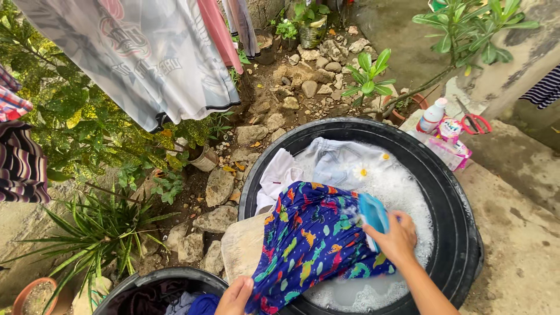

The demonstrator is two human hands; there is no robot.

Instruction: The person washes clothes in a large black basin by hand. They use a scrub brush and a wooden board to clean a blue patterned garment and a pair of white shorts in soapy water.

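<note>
Gripping a blue scrub brush [373, 214], my right hand [394, 236] presses it on the dinosaur-print garment [312, 242] draped over the black tub [449, 192] rim. My left hand [234, 296], nearer me, clutches the garment's lower edge; suds lie just beyond the brush.

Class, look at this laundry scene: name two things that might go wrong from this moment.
1. The left hand grips only the blue patterned garment's edge, so hard strokes of the blue scrub brush in the right hand might pull it loose.
2. Suds in the black basin might splash onto the concrete, making it slippery.
</note>
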